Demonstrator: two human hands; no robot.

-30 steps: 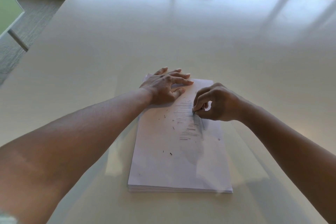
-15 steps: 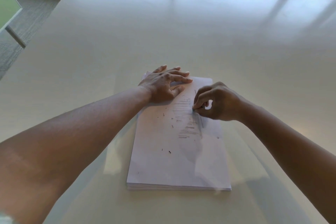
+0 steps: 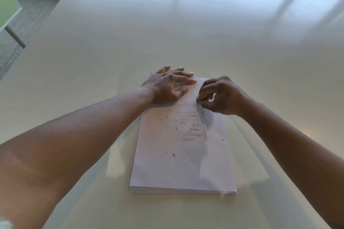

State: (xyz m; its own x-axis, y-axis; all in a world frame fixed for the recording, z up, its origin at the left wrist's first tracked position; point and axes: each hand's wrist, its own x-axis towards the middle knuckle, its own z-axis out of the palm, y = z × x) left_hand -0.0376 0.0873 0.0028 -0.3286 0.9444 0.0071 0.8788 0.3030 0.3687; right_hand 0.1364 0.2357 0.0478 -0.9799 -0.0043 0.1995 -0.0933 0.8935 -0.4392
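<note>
My left hand [image 3: 165, 87] lay flat on the far left corner of the stack of paper [image 3: 182, 165]. Its fingers [image 3: 183, 78] were straight and slightly spread, pressing the top sheet down. Just right of them, my right hand [image 3: 221, 96] was curled, its fingers [image 3: 203, 89] and thumb pinching a small dark piece [image 3: 197, 100], too small to tell what. The piece touched the sheet at the far end of the grey pencil marks [image 3: 189, 122]. The stack lay on the table [image 3: 167, 33], reaching from under my fingers back toward me.
</note>
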